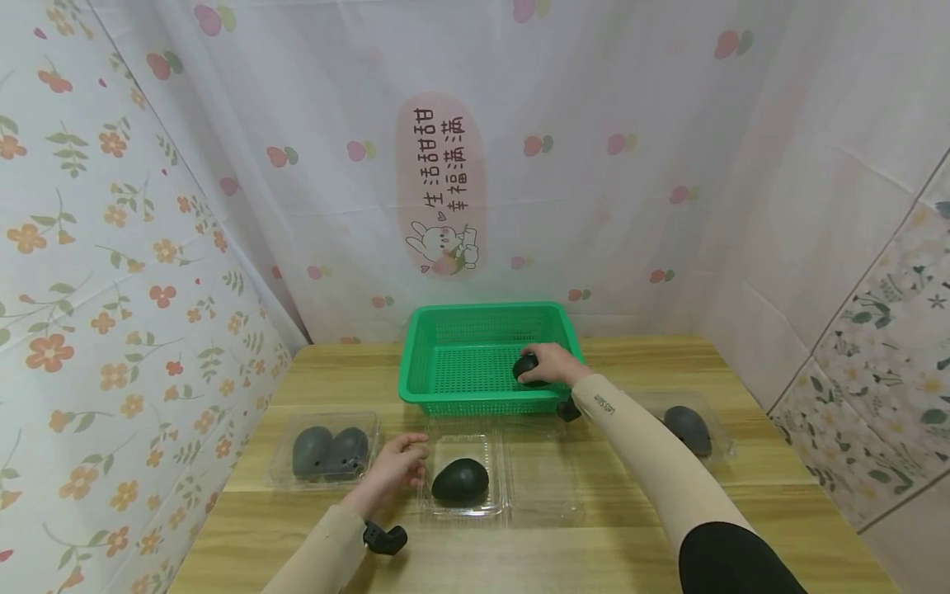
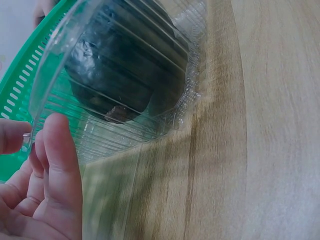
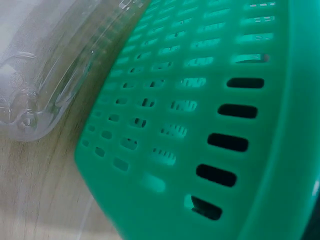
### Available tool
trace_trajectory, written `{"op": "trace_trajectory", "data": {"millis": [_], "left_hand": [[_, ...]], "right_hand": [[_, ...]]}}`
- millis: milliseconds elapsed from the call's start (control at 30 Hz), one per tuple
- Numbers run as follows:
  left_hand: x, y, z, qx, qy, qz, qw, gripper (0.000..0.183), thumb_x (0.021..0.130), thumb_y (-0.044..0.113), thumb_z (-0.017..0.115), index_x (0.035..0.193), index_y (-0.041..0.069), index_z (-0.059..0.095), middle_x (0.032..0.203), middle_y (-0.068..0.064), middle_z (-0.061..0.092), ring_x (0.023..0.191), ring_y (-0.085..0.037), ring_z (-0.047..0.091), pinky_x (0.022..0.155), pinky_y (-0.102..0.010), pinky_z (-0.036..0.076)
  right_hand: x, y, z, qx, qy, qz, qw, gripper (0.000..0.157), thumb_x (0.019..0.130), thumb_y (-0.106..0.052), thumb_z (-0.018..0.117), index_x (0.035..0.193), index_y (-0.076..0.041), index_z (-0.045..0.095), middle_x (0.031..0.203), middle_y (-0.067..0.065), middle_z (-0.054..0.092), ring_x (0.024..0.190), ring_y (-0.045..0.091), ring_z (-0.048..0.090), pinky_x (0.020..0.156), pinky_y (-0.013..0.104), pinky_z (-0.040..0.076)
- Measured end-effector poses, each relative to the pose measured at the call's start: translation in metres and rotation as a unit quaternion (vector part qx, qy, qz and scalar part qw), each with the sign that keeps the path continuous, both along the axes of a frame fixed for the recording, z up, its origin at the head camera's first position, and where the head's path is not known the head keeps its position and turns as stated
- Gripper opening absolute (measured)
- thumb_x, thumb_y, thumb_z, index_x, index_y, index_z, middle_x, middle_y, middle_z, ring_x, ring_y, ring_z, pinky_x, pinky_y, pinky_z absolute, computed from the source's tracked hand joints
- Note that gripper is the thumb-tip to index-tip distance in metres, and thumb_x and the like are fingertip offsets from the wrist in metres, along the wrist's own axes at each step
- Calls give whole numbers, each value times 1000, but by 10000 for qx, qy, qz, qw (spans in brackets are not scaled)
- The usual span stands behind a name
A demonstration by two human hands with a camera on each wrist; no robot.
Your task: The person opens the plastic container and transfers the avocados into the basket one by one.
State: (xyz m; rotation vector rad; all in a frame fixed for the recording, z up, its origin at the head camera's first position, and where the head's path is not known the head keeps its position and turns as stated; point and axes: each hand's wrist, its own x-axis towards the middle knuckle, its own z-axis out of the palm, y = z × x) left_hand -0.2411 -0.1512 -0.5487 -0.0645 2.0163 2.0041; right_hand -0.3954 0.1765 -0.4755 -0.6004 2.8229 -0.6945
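Green plastic forms the slotted basket (image 1: 482, 404) at the centre of the frame, set on a wood-grain table (image 1: 631, 544). Within its right side, the right hand (image 1: 552, 364) grips a dark avocado (image 1: 526, 369), thumb and fingers curled about it; whether the fruit touches the basket floor cannot be told. Directly below, at lower centre, lies a clear box (image 1: 471, 446) with its lid (image 1: 545, 478) opened flat toward the right; a second avocado (image 1: 460, 482) rests on its side in the lower part of the tray. The left hand (image 1: 397, 464) is at the left edge of this box, and the left wrist view shows its fingertips pinching the thin plastic rim, with the ribbed wall and the fruit behind. At lower left, another clear box (image 1: 374, 431) holds two avocados (image 1: 330, 452) side by side; at lower right, partly behind the right sleeve (image 1: 646, 445), a further box (image 1: 653, 400) contains one avocado (image 1: 686, 429). In the right wrist view, the basket's slotted side fills the right, with clear plastic at upper left. Fruit-printed curtain (image 1: 631, 74) spans the background.
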Motion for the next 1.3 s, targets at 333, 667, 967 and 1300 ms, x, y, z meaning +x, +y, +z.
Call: {"op": "trace_trajectory", "data": {"millis": [333, 667, 967, 1300], "left_hand": [[-1, -1, -1, 15, 8, -58, 10000, 42, 94, 6, 53, 132, -10, 44, 88, -8, 51, 62, -13, 52, 53, -26, 50], [-1, -2, 0, -7, 17, -35, 10000, 43, 94, 5, 53, 132, -11, 43, 87, -9, 51, 61, -12, 52, 52, -25, 50], [-1, -2, 1, -55, -16, -61, 10000, 44, 94, 7, 54, 133, -10, 44, 86, -8, 51, 62, -13, 52, 53, -26, 51], [-1, -1, 0, 5, -19, -91, 10000, 44, 94, 6, 54, 133, -11, 43, 88, -9, 51, 61, -13, 52, 53, -26, 51]], "right_hand": [[7, -6, 6, 240, -76, -3, 9997, 62, 84, -31, 76, 134, -2, 54, 123, 18, 59, 107, 33, 57, 86, 46, 51], [4, -5, 1, 472, -209, 112, 9986, 56, 85, -29, 75, 132, -3, 57, 125, 17, 58, 112, 34, 55, 89, 47, 49], [6, -7, -1, 641, -310, 149, 9974, 55, 86, -31, 75, 131, -3, 58, 129, 18, 56, 117, 36, 53, 91, 48, 49], [8, -7, -3, 738, -288, 248, 9965, 51, 87, -27, 74, 129, -2, 59, 126, 18, 58, 115, 36, 54, 92, 47, 49]]}}
